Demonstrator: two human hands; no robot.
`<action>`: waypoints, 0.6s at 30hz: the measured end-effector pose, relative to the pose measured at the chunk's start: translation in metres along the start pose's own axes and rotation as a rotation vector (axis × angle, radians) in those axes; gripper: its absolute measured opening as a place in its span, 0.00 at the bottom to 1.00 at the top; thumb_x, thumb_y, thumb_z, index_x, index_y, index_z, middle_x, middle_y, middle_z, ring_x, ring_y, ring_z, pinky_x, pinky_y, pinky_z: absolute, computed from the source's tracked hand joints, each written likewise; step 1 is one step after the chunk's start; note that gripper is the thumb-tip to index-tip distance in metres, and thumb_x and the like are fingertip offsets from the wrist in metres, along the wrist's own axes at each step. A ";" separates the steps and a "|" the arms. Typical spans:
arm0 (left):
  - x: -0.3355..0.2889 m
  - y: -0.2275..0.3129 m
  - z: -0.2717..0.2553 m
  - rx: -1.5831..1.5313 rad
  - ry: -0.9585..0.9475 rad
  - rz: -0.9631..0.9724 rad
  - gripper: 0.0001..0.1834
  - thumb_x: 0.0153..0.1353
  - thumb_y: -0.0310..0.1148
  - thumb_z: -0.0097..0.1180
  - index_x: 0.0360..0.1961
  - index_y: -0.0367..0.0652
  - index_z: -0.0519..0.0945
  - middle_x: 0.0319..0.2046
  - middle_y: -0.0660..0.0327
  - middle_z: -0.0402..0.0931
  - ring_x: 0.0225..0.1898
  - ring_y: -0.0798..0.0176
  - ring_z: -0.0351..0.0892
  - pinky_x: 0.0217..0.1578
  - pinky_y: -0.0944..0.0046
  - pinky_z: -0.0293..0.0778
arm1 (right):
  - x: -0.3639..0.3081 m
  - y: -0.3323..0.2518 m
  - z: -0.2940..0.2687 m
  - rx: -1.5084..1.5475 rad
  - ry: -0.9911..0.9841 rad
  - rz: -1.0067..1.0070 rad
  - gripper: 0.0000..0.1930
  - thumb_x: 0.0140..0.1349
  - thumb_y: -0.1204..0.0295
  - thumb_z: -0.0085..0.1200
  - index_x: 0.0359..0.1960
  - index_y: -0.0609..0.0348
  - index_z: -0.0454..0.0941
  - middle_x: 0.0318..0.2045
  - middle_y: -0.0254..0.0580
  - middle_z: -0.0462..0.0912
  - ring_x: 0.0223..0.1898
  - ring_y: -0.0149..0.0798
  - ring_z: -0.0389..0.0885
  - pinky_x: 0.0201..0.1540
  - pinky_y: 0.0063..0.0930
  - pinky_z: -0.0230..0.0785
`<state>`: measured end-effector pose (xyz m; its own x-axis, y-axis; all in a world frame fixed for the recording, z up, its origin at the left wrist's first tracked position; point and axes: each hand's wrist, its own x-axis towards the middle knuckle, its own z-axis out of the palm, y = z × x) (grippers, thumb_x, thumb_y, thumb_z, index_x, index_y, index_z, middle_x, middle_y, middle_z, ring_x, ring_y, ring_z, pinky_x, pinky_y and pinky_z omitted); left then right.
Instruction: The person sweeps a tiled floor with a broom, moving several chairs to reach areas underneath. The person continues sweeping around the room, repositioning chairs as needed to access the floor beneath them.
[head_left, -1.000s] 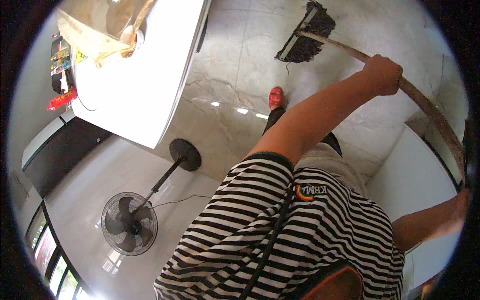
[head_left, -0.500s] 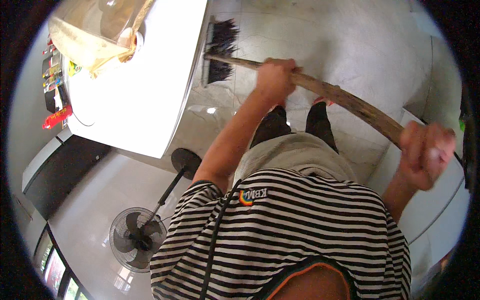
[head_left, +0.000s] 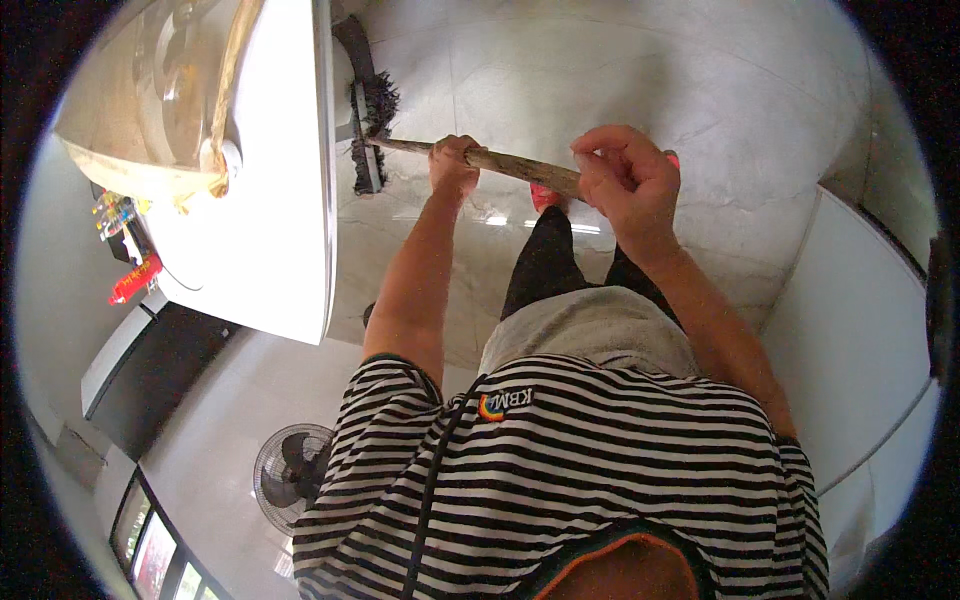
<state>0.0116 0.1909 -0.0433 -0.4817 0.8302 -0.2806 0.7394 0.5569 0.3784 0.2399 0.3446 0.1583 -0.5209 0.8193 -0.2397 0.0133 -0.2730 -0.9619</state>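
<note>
A push broom with a wooden handle (head_left: pixel 525 168) reaches across in front of me. Its dark-bristled head (head_left: pixel 375 140) is on the floor at the left, close to the white table's edge. My left hand (head_left: pixel 455 165) is closed around the thinner part of the handle, nearer the bristles. Up at the handle's other end, my right hand (head_left: pixel 630 195) curls loosely about the wood, and its palm hides the tip.
The white table (head_left: pixel 275 240) at left bears a large transparent cover (head_left: pixel 150 90) and a red bottle (head_left: pixel 136 280). A standing fan (head_left: pixel 292 475) is at lower left. A white cabinet (head_left: pixel 850 330) stands at right, and a dark curved base (head_left: pixel 354 50) lies beyond the bristles.
The broom has shifted left, its head now nearer the table. My right hand has come in from the far right toward the middle, and my left hand has moved left.
</note>
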 end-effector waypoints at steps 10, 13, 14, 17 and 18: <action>0.074 0.171 0.019 -0.014 -0.032 0.156 0.04 0.49 0.36 0.58 0.26 0.51 0.80 0.28 0.62 0.77 0.37 0.56 0.75 0.42 0.55 0.67 | 0.044 -0.056 -0.146 -0.077 0.098 -0.159 0.06 0.55 0.78 0.56 0.34 0.55 0.78 0.18 0.23 0.69 0.18 0.18 0.61 0.19 0.15 0.57; 0.101 0.211 0.006 -0.004 0.032 0.151 0.04 0.49 0.36 0.58 0.27 0.52 0.80 0.30 0.62 0.77 0.38 0.56 0.75 0.44 0.56 0.64 | 0.057 -0.093 -0.157 -0.015 0.111 -0.137 0.06 0.56 0.79 0.54 0.36 0.57 0.77 0.21 0.26 0.73 0.20 0.18 0.67 0.20 0.15 0.65; 0.113 0.216 0.002 -0.013 0.087 0.159 0.05 0.48 0.37 0.58 0.27 0.52 0.80 0.30 0.62 0.77 0.38 0.56 0.75 0.44 0.56 0.64 | 0.066 -0.100 -0.157 0.001 0.096 -0.150 0.07 0.57 0.80 0.54 0.36 0.57 0.77 0.22 0.27 0.75 0.20 0.19 0.69 0.21 0.16 0.67; 0.161 0.213 -0.019 0.009 0.136 0.202 0.05 0.49 0.38 0.58 0.26 0.52 0.80 0.28 0.62 0.78 0.38 0.55 0.75 0.43 0.55 0.64 | 0.103 -0.115 -0.145 -0.029 0.100 -0.157 0.06 0.58 0.80 0.53 0.37 0.59 0.77 0.24 0.30 0.77 0.21 0.20 0.71 0.22 0.16 0.69; 0.178 0.203 -0.026 -0.010 0.125 0.206 0.06 0.50 0.39 0.57 0.27 0.52 0.80 0.29 0.61 0.78 0.38 0.54 0.75 0.41 0.53 0.65 | 0.116 -0.116 -0.136 -0.050 0.108 -0.153 0.06 0.58 0.81 0.53 0.37 0.59 0.77 0.24 0.30 0.77 0.21 0.20 0.71 0.22 0.16 0.69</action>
<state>0.0639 0.4526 0.0066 -0.3757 0.9228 -0.0855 0.8237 0.3748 0.4256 0.2940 0.5397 0.2243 -0.4257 0.8993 -0.1000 -0.0150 -0.1175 -0.9930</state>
